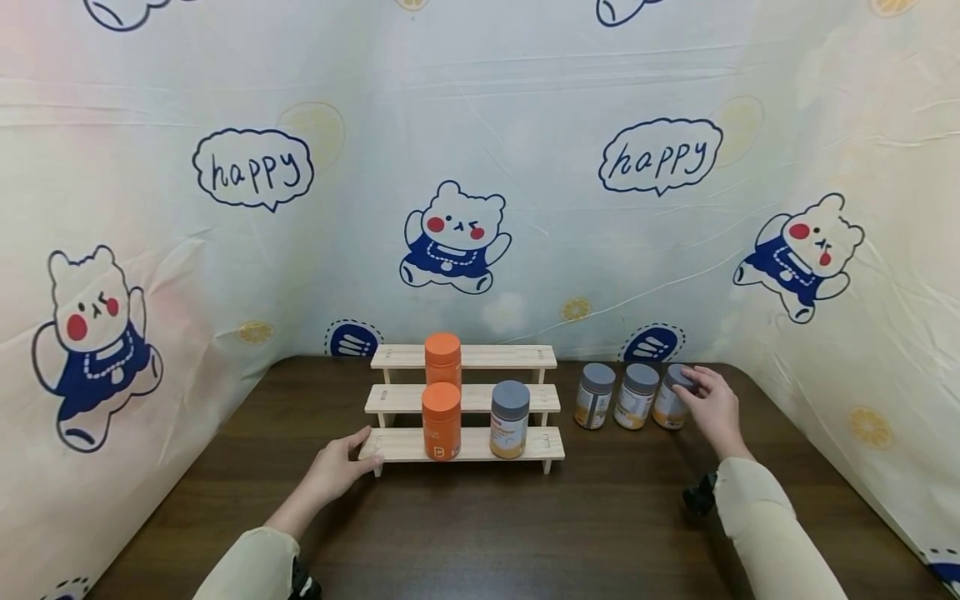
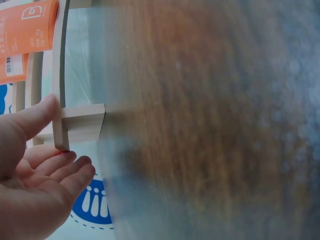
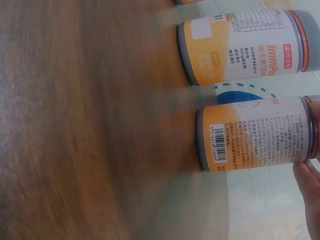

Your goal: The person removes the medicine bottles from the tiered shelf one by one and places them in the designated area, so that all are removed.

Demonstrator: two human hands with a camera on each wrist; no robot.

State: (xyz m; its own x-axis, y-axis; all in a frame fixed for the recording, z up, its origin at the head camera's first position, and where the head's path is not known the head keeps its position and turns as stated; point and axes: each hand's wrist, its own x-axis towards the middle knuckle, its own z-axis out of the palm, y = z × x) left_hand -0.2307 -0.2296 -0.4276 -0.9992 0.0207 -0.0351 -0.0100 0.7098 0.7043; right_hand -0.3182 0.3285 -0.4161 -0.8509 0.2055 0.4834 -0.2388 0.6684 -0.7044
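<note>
The rightmost grey-lidded jar (image 1: pixel 670 407) is at the far right of the dark wooden table (image 1: pixel 562 533), last in a row of three. The right hand (image 1: pixel 714 408) grasps it by the lid, thumb and fingertips closed around the rim; whether its base is lifted off the table, I cannot tell. Just beside it stand the middle grey-lidded jar (image 1: pixel 636 400) and, next along, the left grey-lidded jar (image 1: pixel 595 398), both upright, neither touched by a hand.

Well to the left of the row is a three-tier wooden rack (image 1: pixel 468 446). On its lowest tier stand a front orange jar (image 1: pixel 442 429) and a shelved grey-lidded jar (image 1: pixel 509 425), a gap between them. A rear orange jar (image 1: pixel 442 354) stands directly behind the front one, apparently on the middle tier — its foot is hidden.

The left hand (image 1: pixel 336 467) pinches the left end of the lowest tier between thumb and finger, its other fingers loosely bent below.

Three jars are on the rack and three are off it, one of those in the grasp, so the work looks about half done — a judgement from the count alone.

Beyond, a pale printed cloth (image 1: pixel 555 250) with bears and "happy" bubbles surrounds the table, and light sleeves (image 1: pixel 780 533) cover both forearms.
</note>
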